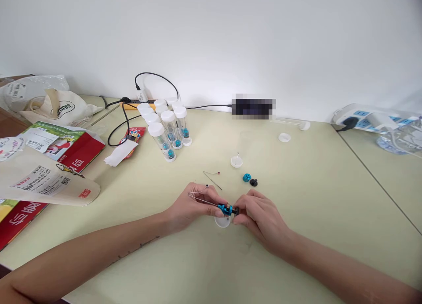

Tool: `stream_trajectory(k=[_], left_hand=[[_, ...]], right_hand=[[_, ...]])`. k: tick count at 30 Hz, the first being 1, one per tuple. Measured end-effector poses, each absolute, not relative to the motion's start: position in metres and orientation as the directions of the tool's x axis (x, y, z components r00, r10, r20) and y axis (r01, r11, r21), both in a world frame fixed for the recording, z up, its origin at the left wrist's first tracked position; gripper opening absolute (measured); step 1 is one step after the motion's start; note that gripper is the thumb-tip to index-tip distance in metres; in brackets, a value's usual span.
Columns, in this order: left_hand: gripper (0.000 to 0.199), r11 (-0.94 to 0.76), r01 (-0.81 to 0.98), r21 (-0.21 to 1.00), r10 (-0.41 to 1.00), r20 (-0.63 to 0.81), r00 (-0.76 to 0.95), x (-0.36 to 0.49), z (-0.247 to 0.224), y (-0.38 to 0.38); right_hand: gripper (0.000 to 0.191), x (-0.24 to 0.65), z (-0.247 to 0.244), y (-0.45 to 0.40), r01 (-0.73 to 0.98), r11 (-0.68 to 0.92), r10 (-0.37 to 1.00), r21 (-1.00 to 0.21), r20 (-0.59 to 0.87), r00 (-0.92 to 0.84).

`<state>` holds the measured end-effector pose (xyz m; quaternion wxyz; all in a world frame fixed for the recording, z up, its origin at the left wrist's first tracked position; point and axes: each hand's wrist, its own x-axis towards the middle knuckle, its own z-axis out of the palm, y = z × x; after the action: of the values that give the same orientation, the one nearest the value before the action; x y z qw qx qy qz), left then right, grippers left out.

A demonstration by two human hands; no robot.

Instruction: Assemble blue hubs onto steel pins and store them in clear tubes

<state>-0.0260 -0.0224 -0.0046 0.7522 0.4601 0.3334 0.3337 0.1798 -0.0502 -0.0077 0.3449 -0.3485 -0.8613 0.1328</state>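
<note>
My left hand (193,209) pinches a small blue metal part (224,209), from which a bent thin wire (198,193) with a dark bead at its end reaches back over the fingers. At the other end of this part, my right hand (260,216) has its fingers closed on a black thumbscrew (236,211). Below them lies a round white cap (222,222), partly covered by the left thumb. Beyond the hands are another bent wire (213,181) with a red bead, a loose blue piece (246,177) and a black knob (253,182).
Several clear tubes (161,141) with white lids and blue parts inside stand at the back left. Farther back lie a white cap (236,162), another cap (284,138) and a pixelated dark device (253,106). A paper cup (49,176) is at left; a power strip (365,117) at right.
</note>
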Motion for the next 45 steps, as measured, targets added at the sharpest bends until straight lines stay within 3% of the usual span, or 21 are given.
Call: stream_trajectory(k=[3,6,11,13,18,22,26,28,33,39,43,45], left_hand=[[0.02,0.351,-0.197,0.915,0.817,-0.197,0.542,-0.026,-0.003,-0.022],[0.02,0.355,-0.185,0.916,0.817,-0.208,0.538,-0.025,-0.003,-0.022],[0.022,0.358,-0.179,0.917,0.807,-0.207,0.553,-0.026,-0.005,-0.023],[0.021,0.358,-0.183,0.916,0.803,-0.202,0.56,-0.026,-0.005,-0.023],[0.02,0.359,-0.208,0.91,0.814,-0.197,0.546,-0.026,-0.004,-0.022],[0.021,0.363,-0.2,0.91,0.809,-0.201,0.553,-0.026,-0.004,-0.022],[0.021,0.36,-0.188,0.914,0.807,-0.204,0.554,-0.026,-0.005,-0.023],[0.022,0.362,-0.182,0.914,0.804,-0.208,0.557,-0.026,-0.005,-0.023],[0.02,0.364,-0.198,0.91,0.816,-0.209,0.539,-0.025,-0.003,-0.022],[0.019,0.377,-0.201,0.904,0.801,-0.209,0.561,-0.026,-0.003,-0.021],[0.02,0.371,-0.202,0.906,0.789,-0.193,0.583,-0.027,-0.006,-0.022],[0.021,0.369,-0.203,0.907,0.789,-0.19,0.584,-0.027,-0.006,-0.022]], right_hand=[[0.005,0.18,-0.013,-0.049,0.508,0.708,0.705,-0.491,0.525,-0.476],[0.002,0.18,-0.013,-0.05,0.49,0.718,0.695,-0.495,0.543,-0.472],[0.038,0.18,-0.004,-0.051,0.484,0.734,0.679,-0.476,0.513,-0.525],[0.039,0.179,-0.004,-0.051,0.491,0.737,0.676,-0.464,0.516,-0.527],[0.003,0.18,-0.013,-0.05,0.508,0.721,0.691,-0.471,0.547,-0.473],[0.002,0.181,-0.014,-0.05,0.491,0.739,0.671,-0.461,0.573,-0.472],[0.032,0.181,-0.007,-0.051,0.487,0.738,0.675,-0.467,0.533,-0.511],[0.037,0.18,-0.005,-0.051,0.482,0.742,0.67,-0.466,0.529,-0.521],[0.003,0.18,-0.012,-0.051,0.513,0.718,0.695,-0.471,0.526,-0.49],[0.003,0.181,-0.013,-0.051,0.493,0.731,0.681,-0.471,0.542,-0.493],[0.031,0.181,-0.008,-0.051,0.482,0.738,0.675,-0.473,0.518,-0.525],[0.035,0.181,-0.007,-0.051,0.487,0.738,0.674,-0.467,0.511,-0.533]])
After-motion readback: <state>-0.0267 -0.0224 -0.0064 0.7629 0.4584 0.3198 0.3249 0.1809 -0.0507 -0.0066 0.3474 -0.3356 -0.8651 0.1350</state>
